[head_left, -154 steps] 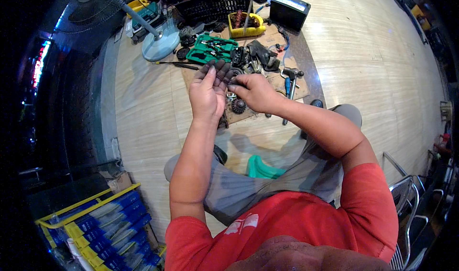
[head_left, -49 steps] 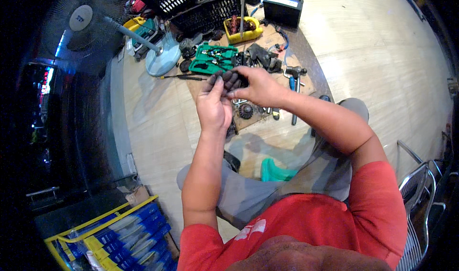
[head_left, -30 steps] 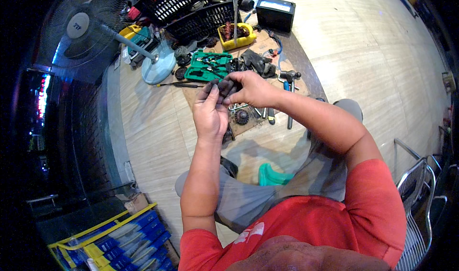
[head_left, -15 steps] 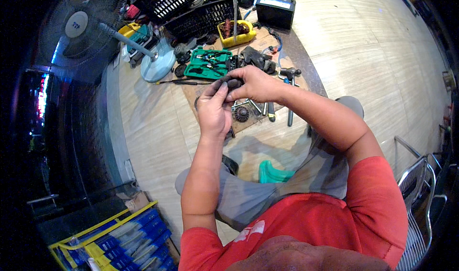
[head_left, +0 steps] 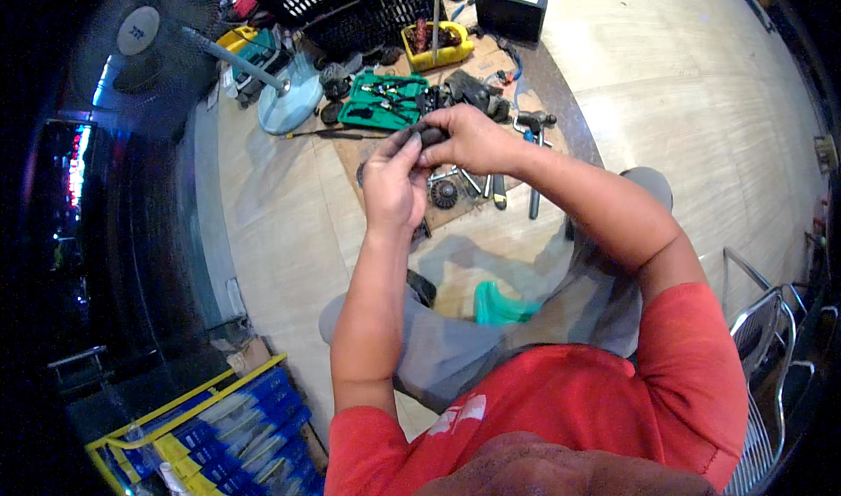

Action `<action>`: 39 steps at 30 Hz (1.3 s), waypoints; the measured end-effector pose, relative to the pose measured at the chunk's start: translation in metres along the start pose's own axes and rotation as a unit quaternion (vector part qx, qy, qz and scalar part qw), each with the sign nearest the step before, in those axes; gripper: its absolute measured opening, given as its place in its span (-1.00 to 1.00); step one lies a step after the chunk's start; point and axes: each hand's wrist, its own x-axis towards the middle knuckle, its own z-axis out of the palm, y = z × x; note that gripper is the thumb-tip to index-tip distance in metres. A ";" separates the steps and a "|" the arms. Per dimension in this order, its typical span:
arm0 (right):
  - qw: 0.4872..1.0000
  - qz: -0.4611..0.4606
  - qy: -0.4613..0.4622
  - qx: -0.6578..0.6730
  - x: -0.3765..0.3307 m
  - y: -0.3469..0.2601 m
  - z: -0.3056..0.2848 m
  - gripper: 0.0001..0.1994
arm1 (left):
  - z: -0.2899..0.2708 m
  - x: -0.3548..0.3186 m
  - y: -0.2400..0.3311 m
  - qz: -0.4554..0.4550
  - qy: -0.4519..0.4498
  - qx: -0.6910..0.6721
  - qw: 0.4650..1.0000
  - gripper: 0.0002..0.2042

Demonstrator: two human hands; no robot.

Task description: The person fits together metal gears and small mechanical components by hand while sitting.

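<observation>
In front of me both hands meet over a small dark rounded part (head_left: 430, 134), mostly hidden by fingers; its exact kind cannot be made out. My left hand (head_left: 397, 174) is closed on its near left side, thumb pointing up along it. My right hand (head_left: 474, 140) pinches it from the right with bent fingers. Just beneath the hands, a dark toothed round metal part (head_left: 445, 194) lies on a sheet of cardboard (head_left: 455, 221) beside several metal sockets or rods. A green tool case (head_left: 384, 99) with black-handled tools stands open beyond my hands.
A hammer (head_left: 536, 121) and a yellow-black handle (head_left: 499, 192) lie to the right. Behind are a yellow tub (head_left: 439, 46) of dark parts, a black battery (head_left: 510, 9) and black crates (head_left: 377, 30). A standing fan (head_left: 292, 99) is at left, a green stool (head_left: 501, 304) near my legs.
The whole view has shifted slightly, with the tools and cardboard sitting a little higher in the picture. Both hands keep their grip on the dark part, with slight finger movement.
</observation>
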 end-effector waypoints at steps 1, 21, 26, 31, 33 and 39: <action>0.999 -0.024 0.006 0.027 0.000 0.000 0.003 -0.65 | 0.000 -0.001 0.002 0.014 0.003 0.003 1.000 -0.79; 0.983 0.137 -0.037 0.116 0.002 0.019 0.019 -0.80 | -0.025 0.017 0.014 0.055 0.095 -0.052 0.993 -0.82; 0.982 0.149 -0.033 0.110 -0.003 0.009 0.022 -0.74 | -0.032 0.014 0.020 0.038 0.074 -0.080 0.993 -0.83; 0.987 0.124 -0.056 0.090 0.003 0.017 0.018 -0.74 | -0.033 0.012 0.026 0.021 0.058 -0.076 0.995 -0.81; 0.991 0.094 -0.063 0.077 0.001 0.017 0.018 -0.74 | -0.036 0.010 0.027 0.006 0.037 -0.082 0.996 -0.80; 0.977 -0.050 -0.157 -0.135 0.006 0.009 -0.012 -0.75 | -0.020 0.000 0.040 -0.072 -0.127 -0.010 0.989 -0.79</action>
